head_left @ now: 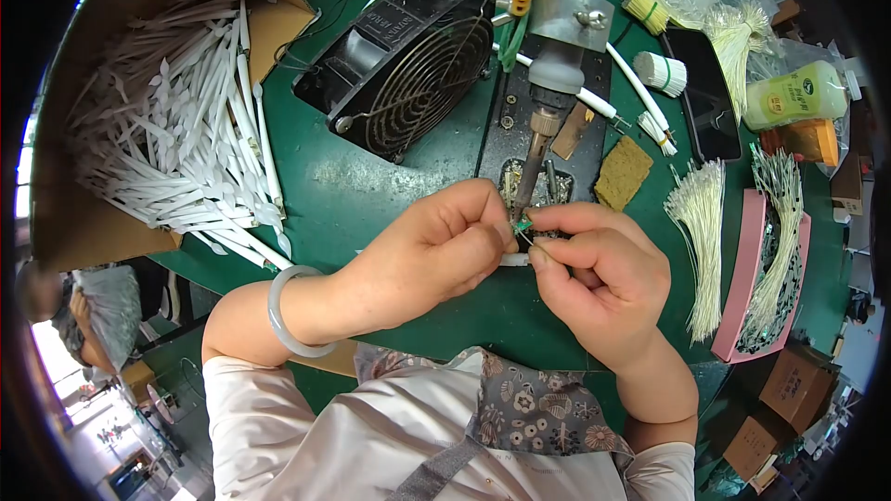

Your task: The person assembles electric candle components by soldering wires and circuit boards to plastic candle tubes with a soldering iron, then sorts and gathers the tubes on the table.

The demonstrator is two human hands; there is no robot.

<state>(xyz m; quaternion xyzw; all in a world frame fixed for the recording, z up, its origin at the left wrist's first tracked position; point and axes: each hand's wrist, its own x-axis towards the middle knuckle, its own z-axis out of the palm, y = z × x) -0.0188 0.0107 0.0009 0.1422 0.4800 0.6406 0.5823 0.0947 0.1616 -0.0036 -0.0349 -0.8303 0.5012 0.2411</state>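
Note:
My left hand (450,246), a pale bangle at its wrist, is closed in a pinch at the edge of a small green circuit board (522,224). Opposite it, my right hand (599,264) pinches a thin white wire (525,239) that reaches the board. The board sits right under the tip of a soldering iron (534,162), which is clamped upright with its tip down. Whether tip and board touch, I cannot tell. Just below the fingertips lies a white tube (513,260), partly hidden by my hands.
A black fan (408,65) stands left of the iron. At far left a cardboard box (56,176) holds many white candle-shaped sticks (186,139). To the right are a yellow sponge (623,173), wire bundles (698,241), a pink tray (738,315), a phone (703,93) and a green bottle (794,97).

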